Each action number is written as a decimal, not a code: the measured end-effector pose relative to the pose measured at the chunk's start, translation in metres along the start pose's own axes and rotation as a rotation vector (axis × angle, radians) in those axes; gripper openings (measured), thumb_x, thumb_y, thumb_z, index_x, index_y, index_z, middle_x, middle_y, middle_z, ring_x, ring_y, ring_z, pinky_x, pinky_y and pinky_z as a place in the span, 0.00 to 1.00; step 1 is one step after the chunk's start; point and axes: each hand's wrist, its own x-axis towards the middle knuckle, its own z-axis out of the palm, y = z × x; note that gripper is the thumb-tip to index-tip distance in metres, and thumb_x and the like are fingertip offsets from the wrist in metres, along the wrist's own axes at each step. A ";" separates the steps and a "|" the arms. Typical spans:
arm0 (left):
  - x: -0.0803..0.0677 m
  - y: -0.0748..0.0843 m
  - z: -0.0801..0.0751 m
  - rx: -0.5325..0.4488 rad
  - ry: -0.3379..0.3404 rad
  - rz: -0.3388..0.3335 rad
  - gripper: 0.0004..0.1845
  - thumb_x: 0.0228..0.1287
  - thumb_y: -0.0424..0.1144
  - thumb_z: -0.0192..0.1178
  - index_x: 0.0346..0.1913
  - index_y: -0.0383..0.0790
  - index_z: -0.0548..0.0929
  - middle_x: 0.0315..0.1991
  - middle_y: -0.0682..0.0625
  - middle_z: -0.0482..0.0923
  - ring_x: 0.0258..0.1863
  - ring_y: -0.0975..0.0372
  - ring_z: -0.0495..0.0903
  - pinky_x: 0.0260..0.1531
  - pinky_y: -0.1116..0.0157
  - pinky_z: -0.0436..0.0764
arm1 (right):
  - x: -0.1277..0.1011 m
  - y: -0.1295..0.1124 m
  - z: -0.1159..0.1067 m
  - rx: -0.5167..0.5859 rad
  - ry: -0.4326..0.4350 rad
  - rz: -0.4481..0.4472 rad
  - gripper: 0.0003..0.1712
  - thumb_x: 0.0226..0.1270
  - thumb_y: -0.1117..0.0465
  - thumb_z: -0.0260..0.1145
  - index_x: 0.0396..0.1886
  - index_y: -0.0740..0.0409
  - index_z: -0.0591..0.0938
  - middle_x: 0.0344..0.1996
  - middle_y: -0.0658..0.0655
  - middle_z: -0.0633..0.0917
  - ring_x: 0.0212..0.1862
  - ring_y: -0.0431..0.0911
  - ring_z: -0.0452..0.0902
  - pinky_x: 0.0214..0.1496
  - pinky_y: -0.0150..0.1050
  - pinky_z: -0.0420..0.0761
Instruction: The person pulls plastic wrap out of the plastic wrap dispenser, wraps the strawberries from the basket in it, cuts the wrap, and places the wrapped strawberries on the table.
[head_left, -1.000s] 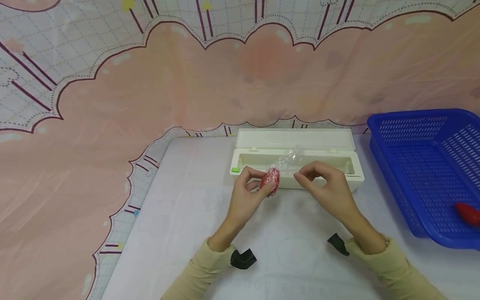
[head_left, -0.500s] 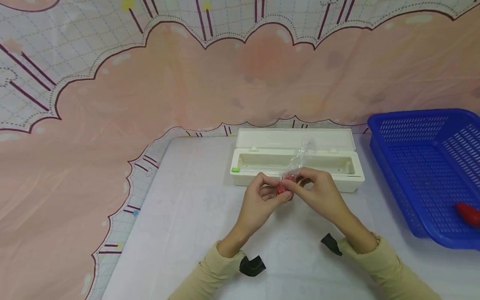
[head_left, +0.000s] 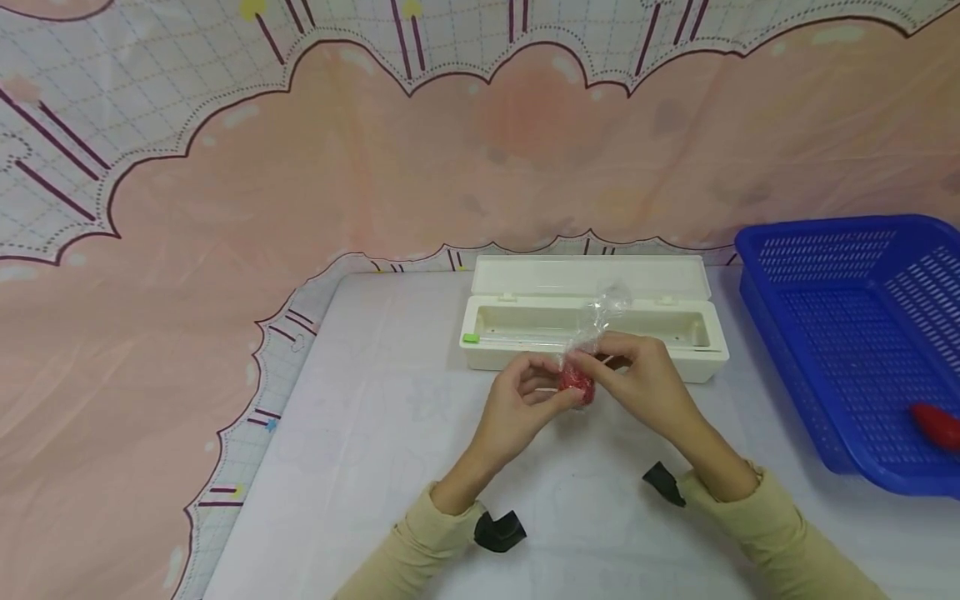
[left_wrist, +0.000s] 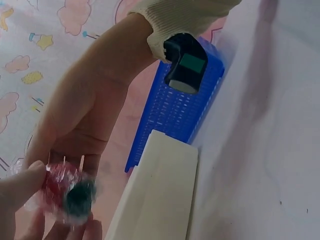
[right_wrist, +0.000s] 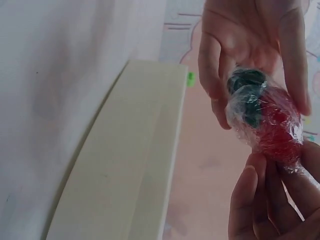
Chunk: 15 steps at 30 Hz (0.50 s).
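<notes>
A red thing with a dark green end [head_left: 576,385], wrapped in crinkled cling film, is held between both hands above the table. My left hand [head_left: 517,404] grips its lower left side with thumb and fingers. From the right, my right hand [head_left: 647,385] pinches film at its upper end. A loose film tail [head_left: 606,307] sticks up past those fingertips. The green part [right_wrist: 246,89] shows through the wrap in the right wrist view. Just behind the hands stands a white cling film dispenser [head_left: 491,358], its lid [head_left: 592,277] raised and a green slider [head_left: 471,338] at its left end.
A blue perforated basket [head_left: 780,358] stands at the right with a smooth red object [head_left: 935,427] inside. Patterned cloth [head_left: 525,158] hangs behind the white table [head_left: 375,400]. Black pieces [head_left: 500,532] sit at both wrists.
The right hand has come left and now pinches the film at the wrapped thing. The left hand has moved slightly right with it. The dispenser and basket have stayed put.
</notes>
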 end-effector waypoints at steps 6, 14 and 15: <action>-0.001 -0.002 -0.005 0.010 -0.049 0.003 0.19 0.61 0.30 0.68 0.53 0.31 0.74 0.49 0.38 0.80 0.50 0.55 0.83 0.49 0.65 0.83 | 0.000 0.002 -0.001 0.001 -0.013 0.015 0.05 0.66 0.60 0.70 0.33 0.54 0.90 0.28 0.49 0.86 0.31 0.40 0.80 0.36 0.32 0.83; -0.004 -0.001 -0.003 0.030 -0.002 0.085 0.19 0.62 0.32 0.68 0.55 0.36 0.78 0.49 0.39 0.83 0.49 0.54 0.85 0.47 0.63 0.84 | 0.001 0.001 -0.004 0.030 -0.023 0.033 0.07 0.67 0.58 0.70 0.35 0.55 0.91 0.29 0.50 0.86 0.29 0.41 0.79 0.34 0.34 0.83; -0.004 -0.001 -0.002 0.030 0.001 0.091 0.18 0.62 0.32 0.68 0.54 0.36 0.79 0.49 0.39 0.84 0.49 0.54 0.85 0.47 0.63 0.84 | 0.001 0.001 -0.004 0.028 -0.022 0.035 0.07 0.67 0.58 0.70 0.35 0.55 0.91 0.28 0.50 0.86 0.29 0.41 0.79 0.34 0.34 0.83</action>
